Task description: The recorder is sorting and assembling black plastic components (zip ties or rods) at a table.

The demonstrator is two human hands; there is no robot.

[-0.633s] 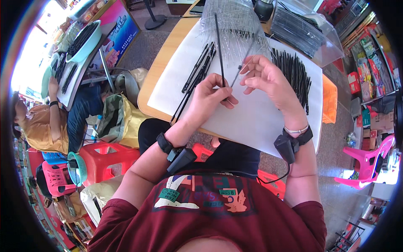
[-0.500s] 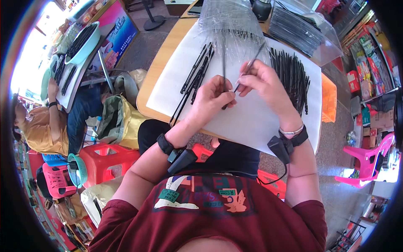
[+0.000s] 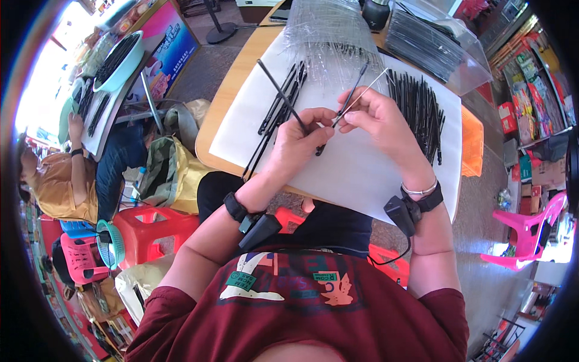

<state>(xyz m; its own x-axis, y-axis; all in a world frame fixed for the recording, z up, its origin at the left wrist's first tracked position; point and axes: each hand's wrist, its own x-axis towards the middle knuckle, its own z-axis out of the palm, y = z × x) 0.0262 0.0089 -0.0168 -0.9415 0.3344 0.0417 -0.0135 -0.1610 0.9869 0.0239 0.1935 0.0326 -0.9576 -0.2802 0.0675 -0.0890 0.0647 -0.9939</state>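
Observation:
Over the white sheet (image 3: 368, 163) my two hands meet, fingertips nearly touching. My left hand (image 3: 304, 139) is closed round a thin black rod (image 3: 277, 87) that slants up to the left. My right hand (image 3: 374, 117) pinches a second slim dark rod (image 3: 359, 81) together with a thin pale strip (image 3: 373, 84); the dark rod's lower end seems to pass between both hands' fingers. Left of my hands lies a small group of black rods (image 3: 282, 99). A larger row of black rods (image 3: 422, 114) lies beside my right hand.
Clear plastic sleeves (image 3: 329, 30) heap at the sheet's far edge. A clear bin (image 3: 428, 45) of dark rods stands far right, near a black bottle (image 3: 376, 13). An orange crate (image 3: 472, 142) sits beside the table. At left, another person works beside a pale basin (image 3: 123, 63).
The rod in my left hand has swung from upright to a leftward slant. A pale strip now shows clearly in my right fingers. Both hands stay close together.

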